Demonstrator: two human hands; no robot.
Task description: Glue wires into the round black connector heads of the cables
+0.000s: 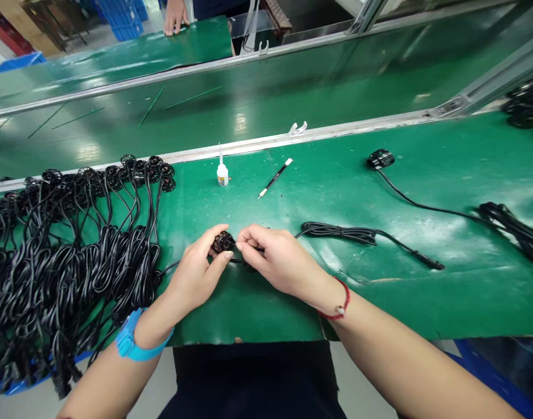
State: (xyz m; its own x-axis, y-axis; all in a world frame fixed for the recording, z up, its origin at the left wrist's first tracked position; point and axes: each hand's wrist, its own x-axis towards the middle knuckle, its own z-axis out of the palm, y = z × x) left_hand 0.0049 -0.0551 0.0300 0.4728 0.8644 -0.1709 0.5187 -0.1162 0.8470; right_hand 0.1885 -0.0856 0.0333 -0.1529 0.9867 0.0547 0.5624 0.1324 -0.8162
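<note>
My left hand (pixel 201 267) grips a round black cable reel (pixel 223 241) between its thumb and fingers, just above the green worktop. Close on its right, my right hand (pixel 270 253) pinches the black cable where it meets the reel. Part of that cable is covered by my fingers. A bundled black cord (pixel 338 231) lies to the right of my right hand, its plug end (pixel 433 263) pointing right. Beyond my hands stand a small white bottle (pixel 223 174) with a thin nozzle and a black-and-white pen-like tool (pixel 275 178).
Many bundled black cords (pixel 74 262) with round heads pile up at the left. Another round black piece (pixel 380 158) trails its cable to a coil (pixel 511 227) on the right. A metal rail (pixel 249 141) borders the green worktop (pixel 292 314). Across it rests another person's hand (pixel 176 16).
</note>
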